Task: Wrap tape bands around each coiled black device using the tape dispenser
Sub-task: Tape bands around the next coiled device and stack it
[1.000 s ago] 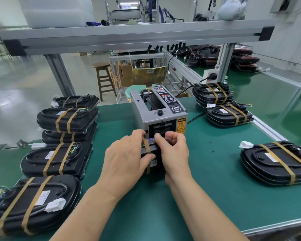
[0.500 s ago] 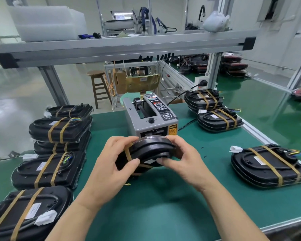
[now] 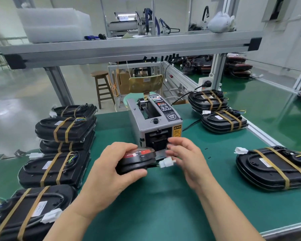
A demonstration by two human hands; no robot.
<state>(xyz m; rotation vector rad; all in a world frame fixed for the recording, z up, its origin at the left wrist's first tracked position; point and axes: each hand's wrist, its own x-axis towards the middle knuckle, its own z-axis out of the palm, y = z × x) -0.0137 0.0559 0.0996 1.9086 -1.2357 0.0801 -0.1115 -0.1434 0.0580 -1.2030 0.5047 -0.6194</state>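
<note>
- The green counter (image 3: 163, 206) shows bare mat in the near middle, between the banded devices (image 3: 64, 129) stacked along its left edge and another banded device (image 3: 271, 171) near the aluminium rim (image 3: 261, 134) on the right.
- The black device (image 3: 137, 160) sits just above the mat, directly before the mouth of the tape dispenser (image 3: 156, 126).
- The left hand (image 3: 111, 164) grips it, fingers curled over the top and thumb on the near side.
- The right hand (image 3: 186, 159), blurred, hovers just right of it, fingers apart and loosely bent.
- A white connector (image 3: 165, 162) juts out between the hands.
- An overhead shelf (image 3: 129, 49) spans the counter.
- A translucent plastic box (image 3: 54, 23) stands on its left end, contents unclear.
- A stool (image 3: 102, 87) stands on the glossy floor beyond.
</note>
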